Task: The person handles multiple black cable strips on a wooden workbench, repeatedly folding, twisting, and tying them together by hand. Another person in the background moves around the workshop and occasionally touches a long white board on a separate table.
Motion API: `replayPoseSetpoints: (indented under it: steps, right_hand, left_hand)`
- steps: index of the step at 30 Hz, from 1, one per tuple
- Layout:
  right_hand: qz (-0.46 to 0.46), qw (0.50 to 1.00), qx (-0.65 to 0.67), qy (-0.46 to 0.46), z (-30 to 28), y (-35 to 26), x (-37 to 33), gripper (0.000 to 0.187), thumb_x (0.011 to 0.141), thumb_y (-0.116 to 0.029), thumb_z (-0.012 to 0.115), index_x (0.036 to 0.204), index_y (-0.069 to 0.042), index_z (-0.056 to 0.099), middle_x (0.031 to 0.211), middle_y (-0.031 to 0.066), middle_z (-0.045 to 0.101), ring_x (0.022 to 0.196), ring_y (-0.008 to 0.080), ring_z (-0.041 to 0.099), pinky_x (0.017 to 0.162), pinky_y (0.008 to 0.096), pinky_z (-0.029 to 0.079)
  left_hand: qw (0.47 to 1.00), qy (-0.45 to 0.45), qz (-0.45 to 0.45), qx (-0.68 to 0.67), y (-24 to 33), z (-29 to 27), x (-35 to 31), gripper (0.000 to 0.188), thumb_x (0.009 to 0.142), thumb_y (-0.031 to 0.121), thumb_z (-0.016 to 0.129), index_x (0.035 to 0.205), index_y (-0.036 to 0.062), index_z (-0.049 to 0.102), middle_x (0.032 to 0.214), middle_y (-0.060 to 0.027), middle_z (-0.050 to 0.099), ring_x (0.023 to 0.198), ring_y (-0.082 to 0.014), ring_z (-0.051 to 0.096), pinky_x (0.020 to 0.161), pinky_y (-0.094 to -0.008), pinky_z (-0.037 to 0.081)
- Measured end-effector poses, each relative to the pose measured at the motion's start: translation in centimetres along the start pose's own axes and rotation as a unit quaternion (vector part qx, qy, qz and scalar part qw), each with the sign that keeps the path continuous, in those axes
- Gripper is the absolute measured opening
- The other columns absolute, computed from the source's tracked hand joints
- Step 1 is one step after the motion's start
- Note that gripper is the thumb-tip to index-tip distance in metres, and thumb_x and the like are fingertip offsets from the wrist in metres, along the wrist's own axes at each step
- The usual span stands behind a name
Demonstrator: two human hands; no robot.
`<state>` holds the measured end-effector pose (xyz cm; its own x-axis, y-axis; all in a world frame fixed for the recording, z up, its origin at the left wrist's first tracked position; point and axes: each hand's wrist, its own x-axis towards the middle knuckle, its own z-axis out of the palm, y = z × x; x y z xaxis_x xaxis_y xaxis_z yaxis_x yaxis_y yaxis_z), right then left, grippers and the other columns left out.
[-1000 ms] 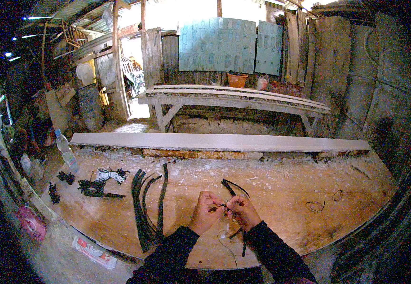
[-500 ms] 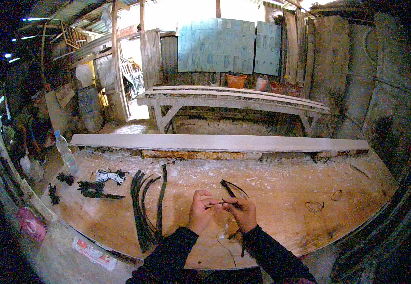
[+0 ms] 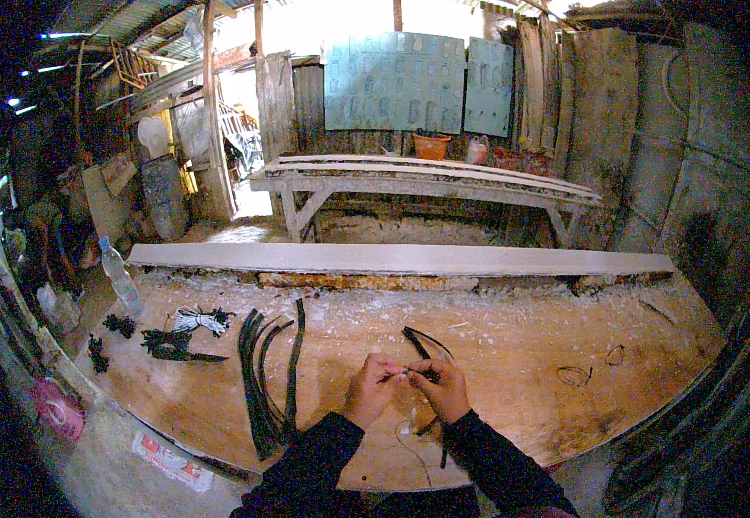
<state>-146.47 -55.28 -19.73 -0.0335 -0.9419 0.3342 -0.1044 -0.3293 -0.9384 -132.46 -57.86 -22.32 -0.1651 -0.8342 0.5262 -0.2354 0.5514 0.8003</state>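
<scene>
My left hand (image 3: pixel 368 395) and my right hand (image 3: pixel 446 393) meet fingertip to fingertip over the near middle of the wooden table. Both are pinched closed around something small and dark, too little to make out. Black flat strips (image 3: pixel 418 344) show beyond my right hand, and a dark strip end (image 3: pixel 443 456) shows beside its wrist. A thin dark cord (image 3: pixel 416 456) trails on the tabletop between my forearms. Left of my left hand lies a bunch of long black strips (image 3: pixel 258 388).
Farther left are a knife (image 3: pixel 206 356), black cord bundles (image 3: pixel 163 343), a white cord bundle (image 3: pixel 202 320) and a clear bottle (image 3: pixel 120 276). Thin loops (image 3: pixel 574 375) lie right. A long pale board (image 3: pixel 401 259) lines the table's far edge; a bench (image 3: pixel 435 181) stands behind.
My left hand's raised fingers have curled down toward the fingertips of my right hand. The right hand has stayed nearly in place.
</scene>
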Motion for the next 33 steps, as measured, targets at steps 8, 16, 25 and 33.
replayPoseSetpoints:
  steps: [8,16,25,33]
  right_hand:
    - [-0.076,0.990,-0.123,0.006,0.1,0.3,0.1,0.004,0.072,-0.003,0.056,0.075,-0.001,0.055,0.070,0.0029,0.056,0.064,0.0095,0.052,0.059,0.0213,0.043]
    - [-0.020,0.999,-0.035,-0.036,0.2,1.8,0.4,0.007,0.075,-0.002,0.051,0.080,-0.003,0.046,0.073,0.0024,0.050,0.066,0.0102,0.051,0.058,0.0228,0.043]
    - [0.037,0.987,0.090,-0.131,-0.7,2.6,0.7,0.003,0.079,-0.006,0.044,0.082,-0.005,0.044,0.079,0.0010,0.048,0.070,0.0092,0.050,0.063,0.0233,0.044]
    - [0.189,0.926,0.277,-0.170,-1.2,1.4,1.1,0.004,0.079,-0.011,0.048,0.080,-0.007,0.049,0.075,0.0005,0.053,0.065,0.0089,0.051,0.060,0.0210,0.044]
  left_hand:
    - [0.998,0.005,-0.009,-0.056,1.0,0.0,0.1,0.027,0.072,0.004,0.059,0.089,0.0008,0.038,0.078,-0.0092,0.056,0.072,-0.0171,0.058,0.062,-0.0265,0.047]
    - [0.997,0.032,-0.059,-0.033,1.0,0.4,0.1,0.031,0.070,0.006,0.061,0.090,0.0040,0.037,0.076,-0.0083,0.057,0.071,-0.0174,0.058,0.061,-0.0269,0.048]
    - [0.995,0.017,-0.071,-0.066,1.1,0.5,0.2,0.028,0.070,0.005,0.061,0.086,0.0039,0.039,0.075,-0.0067,0.055,0.073,-0.0147,0.057,0.061,-0.0257,0.047]
    - [0.970,-0.027,-0.113,-0.212,-0.1,0.4,0.1,0.015,0.073,0.006,0.059,0.084,0.0022,0.049,0.076,-0.0023,0.054,0.069,-0.0097,0.053,0.060,-0.0236,0.045]
